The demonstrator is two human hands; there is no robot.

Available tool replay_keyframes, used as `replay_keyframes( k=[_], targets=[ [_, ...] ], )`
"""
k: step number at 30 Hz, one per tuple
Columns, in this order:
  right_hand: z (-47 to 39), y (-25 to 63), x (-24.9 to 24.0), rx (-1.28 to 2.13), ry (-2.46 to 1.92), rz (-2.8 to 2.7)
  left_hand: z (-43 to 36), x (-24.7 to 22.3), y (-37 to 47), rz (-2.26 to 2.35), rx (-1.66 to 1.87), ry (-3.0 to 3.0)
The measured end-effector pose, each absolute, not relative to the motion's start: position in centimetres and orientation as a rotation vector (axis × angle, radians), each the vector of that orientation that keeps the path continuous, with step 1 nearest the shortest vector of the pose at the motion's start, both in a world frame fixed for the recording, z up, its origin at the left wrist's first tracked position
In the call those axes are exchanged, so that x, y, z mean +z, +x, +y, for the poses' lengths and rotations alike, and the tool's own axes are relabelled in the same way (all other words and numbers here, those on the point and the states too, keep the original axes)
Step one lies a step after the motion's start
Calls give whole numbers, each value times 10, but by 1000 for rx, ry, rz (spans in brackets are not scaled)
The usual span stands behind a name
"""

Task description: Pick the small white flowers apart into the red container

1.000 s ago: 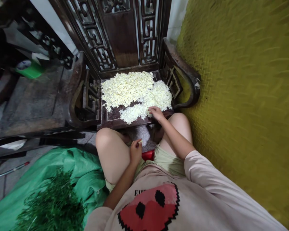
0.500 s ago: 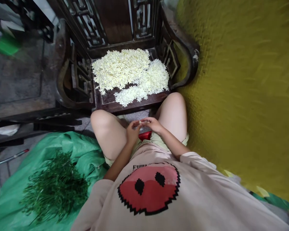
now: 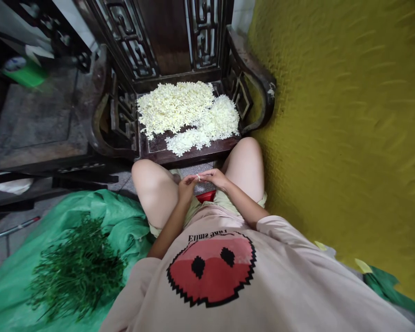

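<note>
Chair seat (image 3: 155, 146): wht flwrs (image 3: 176, 106); grn plastic (image 3: 131, 226): stems (image 3: 78, 272)

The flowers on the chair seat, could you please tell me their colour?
The flowers are creamy white to pale yellow, clearest in the head view.

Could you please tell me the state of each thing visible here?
White flowers: loose, spread in heaps
Chair: upright, flowers on its seat
Left hand: pinching a small white piece
Right hand: fingertips at that piece
Green sheet: crumpled
Green sprigs: loose, piled
Red object: mostly hidden
</note>
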State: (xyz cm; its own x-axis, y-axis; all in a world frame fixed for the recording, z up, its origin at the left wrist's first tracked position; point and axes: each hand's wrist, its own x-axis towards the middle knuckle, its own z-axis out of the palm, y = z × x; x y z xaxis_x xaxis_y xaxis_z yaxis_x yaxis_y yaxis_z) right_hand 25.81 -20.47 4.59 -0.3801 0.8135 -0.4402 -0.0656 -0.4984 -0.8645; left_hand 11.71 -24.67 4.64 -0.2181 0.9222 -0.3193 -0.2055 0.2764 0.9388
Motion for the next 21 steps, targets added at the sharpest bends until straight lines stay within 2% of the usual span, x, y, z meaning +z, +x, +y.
replay_keyframes(
  k=[21],
  targets=[
    [-204, 256, 46, 1885, -1257, -1098, -244, 38, 114, 1269, 1181, 599]
  ],
)
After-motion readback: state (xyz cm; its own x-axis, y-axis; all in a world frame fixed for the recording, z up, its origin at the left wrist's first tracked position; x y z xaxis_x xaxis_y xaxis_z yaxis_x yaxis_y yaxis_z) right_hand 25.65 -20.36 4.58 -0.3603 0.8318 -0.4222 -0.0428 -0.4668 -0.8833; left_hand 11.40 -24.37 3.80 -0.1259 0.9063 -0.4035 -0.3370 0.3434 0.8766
